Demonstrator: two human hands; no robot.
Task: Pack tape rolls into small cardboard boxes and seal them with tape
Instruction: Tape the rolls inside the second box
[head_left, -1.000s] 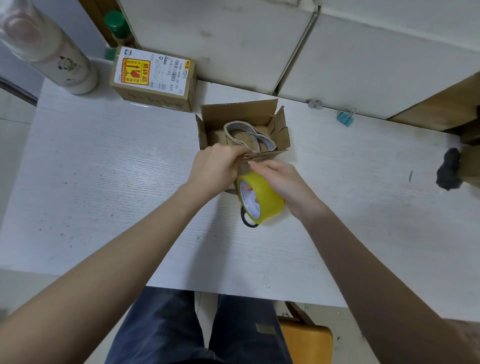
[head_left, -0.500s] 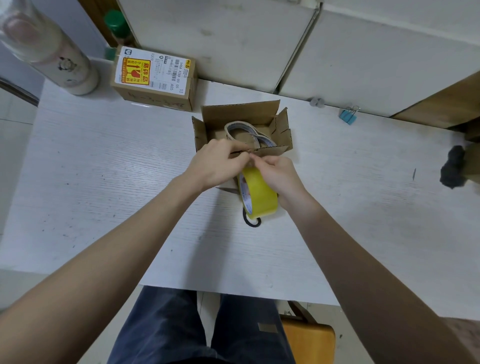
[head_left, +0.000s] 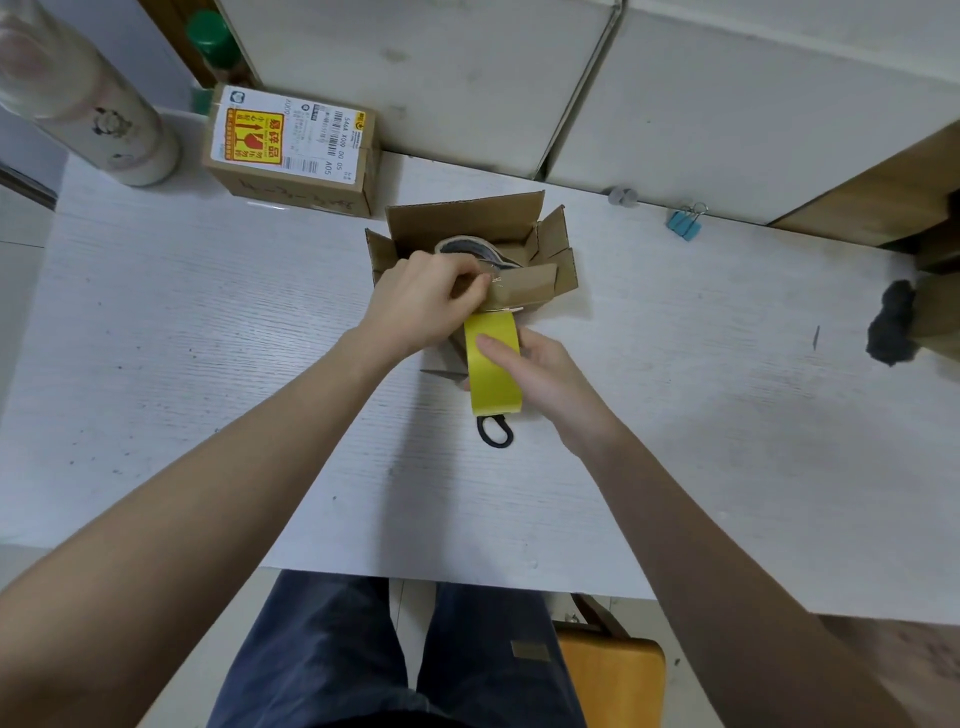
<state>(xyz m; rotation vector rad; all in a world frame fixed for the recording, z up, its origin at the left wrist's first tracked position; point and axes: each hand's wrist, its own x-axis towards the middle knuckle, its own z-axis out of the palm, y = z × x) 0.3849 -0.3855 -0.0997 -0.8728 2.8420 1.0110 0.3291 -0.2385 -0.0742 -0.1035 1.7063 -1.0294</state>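
Observation:
A small open cardboard box (head_left: 563, 260) sits mid-table with its flaps up and a grey tape roll (head_left: 470, 248) inside. My left hand (head_left: 423, 299) pinches the tape's free end against the box's near flap (head_left: 524, 286). My right hand (head_left: 540, 374) grips a yellow tape roll (head_left: 493, 371) held edge-on just in front of the box, thumb on its outer face. Scissors lie under the roll; only one blade tip (head_left: 436, 372) and a black handle loop (head_left: 496, 431) show.
A sealed labelled carton (head_left: 293, 150) stands at the back left beside a pale cylinder bottle (head_left: 88, 104). A blue binder clip (head_left: 685, 221) lies by the back wall. A dark object (head_left: 891, 325) sits at the right edge. An orange stool (head_left: 613, 680) is below the table.
The yellow roll has turned edge-on and drawn back toward me. My left hand stays at the box's near flap, which has folded further inward.

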